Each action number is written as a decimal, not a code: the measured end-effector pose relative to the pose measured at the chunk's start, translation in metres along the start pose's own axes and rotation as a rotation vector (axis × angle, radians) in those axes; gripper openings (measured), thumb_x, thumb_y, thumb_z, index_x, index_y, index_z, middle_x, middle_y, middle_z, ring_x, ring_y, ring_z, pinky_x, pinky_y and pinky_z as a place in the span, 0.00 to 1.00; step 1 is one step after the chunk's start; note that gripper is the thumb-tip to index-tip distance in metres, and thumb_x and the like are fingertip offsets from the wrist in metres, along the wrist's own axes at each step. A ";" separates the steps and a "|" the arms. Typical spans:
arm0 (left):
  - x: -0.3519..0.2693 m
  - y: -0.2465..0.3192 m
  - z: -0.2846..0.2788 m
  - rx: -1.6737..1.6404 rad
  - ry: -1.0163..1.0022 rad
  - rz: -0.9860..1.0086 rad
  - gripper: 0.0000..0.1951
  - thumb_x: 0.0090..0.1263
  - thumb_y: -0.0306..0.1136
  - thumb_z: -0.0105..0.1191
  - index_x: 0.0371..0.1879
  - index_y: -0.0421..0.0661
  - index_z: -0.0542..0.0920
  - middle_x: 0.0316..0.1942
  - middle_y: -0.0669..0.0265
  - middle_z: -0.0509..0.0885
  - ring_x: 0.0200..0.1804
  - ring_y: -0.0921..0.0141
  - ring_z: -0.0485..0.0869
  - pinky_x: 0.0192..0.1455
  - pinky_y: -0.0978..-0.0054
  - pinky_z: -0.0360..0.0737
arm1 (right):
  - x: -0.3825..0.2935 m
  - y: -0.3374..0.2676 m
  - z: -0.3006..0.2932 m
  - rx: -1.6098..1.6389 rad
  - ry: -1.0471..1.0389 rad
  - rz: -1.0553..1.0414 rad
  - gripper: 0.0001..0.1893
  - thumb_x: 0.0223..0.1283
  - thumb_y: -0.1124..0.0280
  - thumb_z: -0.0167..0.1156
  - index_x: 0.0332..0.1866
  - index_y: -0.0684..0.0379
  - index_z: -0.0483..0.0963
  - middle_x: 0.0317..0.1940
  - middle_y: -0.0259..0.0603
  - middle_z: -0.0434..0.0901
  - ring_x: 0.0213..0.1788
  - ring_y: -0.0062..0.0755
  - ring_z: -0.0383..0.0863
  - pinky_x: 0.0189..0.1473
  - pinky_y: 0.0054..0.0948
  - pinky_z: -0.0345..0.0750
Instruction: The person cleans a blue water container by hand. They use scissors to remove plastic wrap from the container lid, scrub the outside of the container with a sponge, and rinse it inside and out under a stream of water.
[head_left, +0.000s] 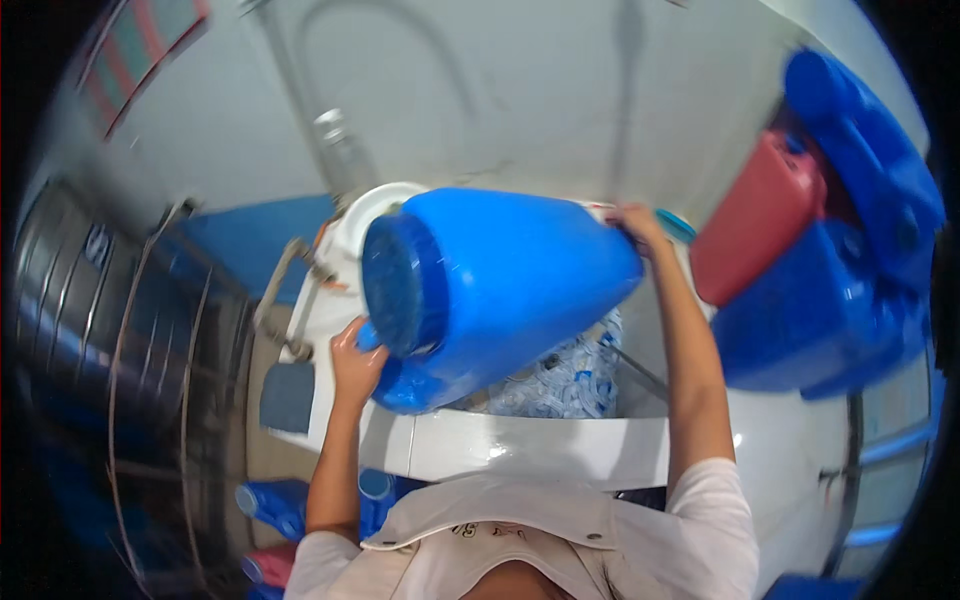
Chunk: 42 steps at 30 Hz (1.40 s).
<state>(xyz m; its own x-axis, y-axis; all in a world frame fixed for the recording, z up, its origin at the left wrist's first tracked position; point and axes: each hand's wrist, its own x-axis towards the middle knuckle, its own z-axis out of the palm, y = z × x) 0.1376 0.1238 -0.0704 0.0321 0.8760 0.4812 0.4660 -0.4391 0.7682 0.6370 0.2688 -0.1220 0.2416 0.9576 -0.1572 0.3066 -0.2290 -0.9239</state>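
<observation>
A large blue plastic barrel (517, 270) with a dark blue screw lid lies tilted on its side above a tiled basin (540, 446). My left hand (358, 361) grips its handle beside the lid, at the left. At the barrel's far right end, my right hand (637, 225) holds it by the bottom edge; some fingers are hidden behind it. Under the barrel, the basin holds a heap of crumpled white and blue pieces (577, 379), whose kind I cannot tell. A thin rod or tube (637, 371) slants down into the basin.
Blue plastic jugs (787, 322) and a red jug (757, 217) stand stacked at the right. A white bowl (367, 217) and a pipe (281, 277) are on the left side. Farther left stands a metal rack (120, 375). More jugs (281, 506) lie below.
</observation>
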 end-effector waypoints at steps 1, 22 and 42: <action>-0.005 -0.004 -0.005 -0.041 0.015 -0.021 0.10 0.48 0.25 0.57 0.30 0.36 0.80 0.21 0.61 0.79 0.23 0.76 0.75 0.31 0.77 0.73 | -0.004 -0.013 0.001 0.057 0.004 0.019 0.07 0.57 0.72 0.57 0.32 0.63 0.78 0.26 0.38 0.80 0.27 0.25 0.77 0.28 0.24 0.75; -0.167 0.035 -0.180 -0.301 0.447 -0.443 0.10 0.49 0.24 0.59 0.32 0.42 0.81 0.24 0.70 0.81 0.28 0.80 0.76 0.33 0.79 0.74 | -0.144 0.017 0.164 0.337 -0.497 0.139 0.11 0.64 0.66 0.50 0.45 0.62 0.72 0.40 0.40 0.78 0.39 0.30 0.78 0.44 0.26 0.76; -0.444 0.098 -0.399 0.066 1.085 -0.550 0.04 0.48 0.25 0.55 0.23 0.45 0.78 0.15 0.74 0.73 0.16 0.81 0.68 0.19 0.83 0.62 | -0.282 -0.051 0.352 0.275 -0.847 -0.038 0.11 0.65 0.72 0.48 0.49 0.66 0.70 0.44 0.45 0.77 0.44 0.30 0.78 0.51 0.25 0.75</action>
<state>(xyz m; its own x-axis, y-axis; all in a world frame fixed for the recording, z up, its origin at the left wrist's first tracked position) -0.1837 -0.3874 -0.0402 -0.9248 0.3062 0.2257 0.2297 -0.0234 0.9730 0.2286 0.0721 -0.1532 -0.5593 0.7966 -0.2292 0.0420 -0.2489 -0.9676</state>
